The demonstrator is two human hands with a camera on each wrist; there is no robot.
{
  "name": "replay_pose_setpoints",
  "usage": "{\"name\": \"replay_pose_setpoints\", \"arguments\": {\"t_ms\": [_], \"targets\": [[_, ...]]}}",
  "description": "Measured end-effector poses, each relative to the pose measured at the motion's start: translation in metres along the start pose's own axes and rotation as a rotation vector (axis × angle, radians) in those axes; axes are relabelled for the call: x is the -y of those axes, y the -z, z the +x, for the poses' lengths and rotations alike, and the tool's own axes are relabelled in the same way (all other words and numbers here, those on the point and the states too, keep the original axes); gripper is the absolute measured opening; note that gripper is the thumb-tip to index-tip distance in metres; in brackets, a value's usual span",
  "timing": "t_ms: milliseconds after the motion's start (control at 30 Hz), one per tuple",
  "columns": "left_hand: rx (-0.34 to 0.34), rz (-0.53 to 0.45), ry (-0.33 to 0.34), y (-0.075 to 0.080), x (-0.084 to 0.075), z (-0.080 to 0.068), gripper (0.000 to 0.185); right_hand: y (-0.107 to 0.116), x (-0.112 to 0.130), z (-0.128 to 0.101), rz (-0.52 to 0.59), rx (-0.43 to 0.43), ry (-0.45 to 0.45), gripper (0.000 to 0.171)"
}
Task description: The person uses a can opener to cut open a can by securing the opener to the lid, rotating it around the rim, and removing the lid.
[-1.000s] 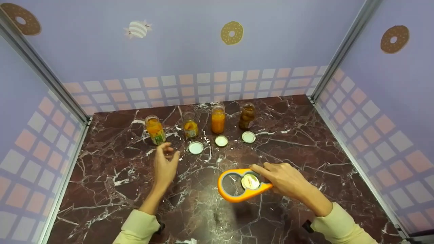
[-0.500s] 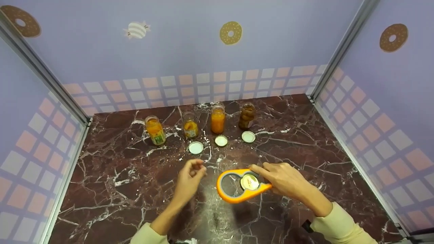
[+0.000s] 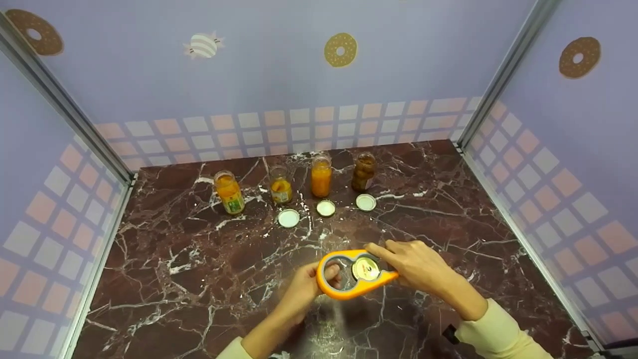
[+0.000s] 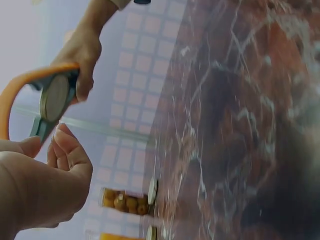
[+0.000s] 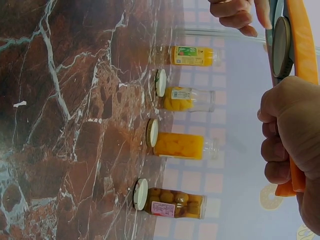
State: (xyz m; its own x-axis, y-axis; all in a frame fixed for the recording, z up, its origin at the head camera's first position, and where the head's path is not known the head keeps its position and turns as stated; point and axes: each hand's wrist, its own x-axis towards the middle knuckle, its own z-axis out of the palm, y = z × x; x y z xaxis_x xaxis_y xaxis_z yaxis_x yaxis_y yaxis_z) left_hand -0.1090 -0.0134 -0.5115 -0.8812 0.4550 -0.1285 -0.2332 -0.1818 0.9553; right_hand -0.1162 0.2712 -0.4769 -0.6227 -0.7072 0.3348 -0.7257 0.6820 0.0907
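My right hand [image 3: 421, 264] grips the handle of an orange jar opener [image 3: 349, 294] with grey-lined round openings, raised above the table. A gold jar lid [image 3: 366, 269] sits in the smaller opening. My left hand [image 3: 301, 286] reaches under the larger opening, and part of it shows through that ring. In the left wrist view its bent fingertips [image 4: 62, 131] come close to the opener's grey edge, a gap between them and the thumb. Behind stand several uncovered glass jars: the leftmost jar [image 3: 229, 193], a shorter jar [image 3: 281, 189], an orange-filled jar [image 3: 321, 180] and a brown-filled jar [image 3: 364, 173].
On the dark marbled table [image 3: 199, 279] three loose lids lie in front of the jars: a left lid [image 3: 288, 218], a middle lid [image 3: 326, 208] and a right lid [image 3: 366, 202]. Patterned panels [image 3: 274, 75] enclose the back and sides.
My left hand has moved from beside the leftmost jar, right and toward me, to the jar opener's ring. The right hand and opener stay almost still.
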Motion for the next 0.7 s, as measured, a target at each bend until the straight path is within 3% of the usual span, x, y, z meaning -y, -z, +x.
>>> {"name": "replay_pose_setpoints", "arguments": {"t_ms": [300,700], "targets": [[-0.005,-0.099,0.028,-0.02,0.005,-0.005,0.023,-0.002,0.002,0.0,-0.006,-0.022,0.025,0.09],[-0.029,-0.168,-0.017,-0.032,0.009,-0.006,0.02,-0.001,0.006,-0.001,-0.022,-0.017,0.047,0.095]]}}
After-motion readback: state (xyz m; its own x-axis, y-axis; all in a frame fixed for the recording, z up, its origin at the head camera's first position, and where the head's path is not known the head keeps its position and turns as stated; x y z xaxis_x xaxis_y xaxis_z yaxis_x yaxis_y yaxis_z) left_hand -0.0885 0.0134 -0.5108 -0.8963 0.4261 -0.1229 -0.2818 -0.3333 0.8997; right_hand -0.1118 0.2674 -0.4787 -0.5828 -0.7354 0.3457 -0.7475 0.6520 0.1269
